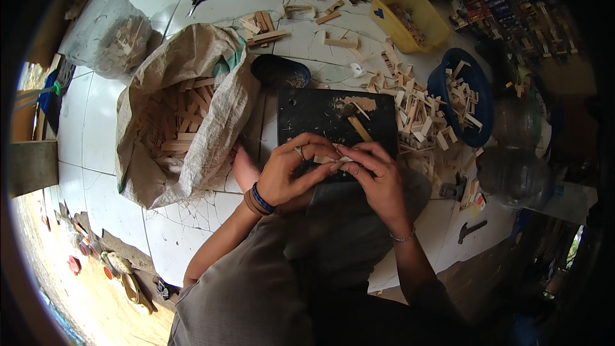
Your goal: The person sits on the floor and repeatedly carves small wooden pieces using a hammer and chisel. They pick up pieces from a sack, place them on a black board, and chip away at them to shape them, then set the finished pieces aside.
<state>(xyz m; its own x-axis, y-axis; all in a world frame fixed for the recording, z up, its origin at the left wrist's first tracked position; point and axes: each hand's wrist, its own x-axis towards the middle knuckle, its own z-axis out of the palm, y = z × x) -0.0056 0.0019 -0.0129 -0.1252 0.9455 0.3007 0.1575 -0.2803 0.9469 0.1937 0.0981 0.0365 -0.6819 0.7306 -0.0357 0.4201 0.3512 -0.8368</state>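
Grey cloth trousers [243, 288], small wooden piece [323, 160]

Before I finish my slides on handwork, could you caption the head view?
Both hands pinch a small pale piece near a black board bearing a hammer.

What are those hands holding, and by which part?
A small pale wooden piece, pinched between the left hand and right hand; the fingers hide exactly where.

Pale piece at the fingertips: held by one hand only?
No, the left hand and the right hand both pinch the pale piece.
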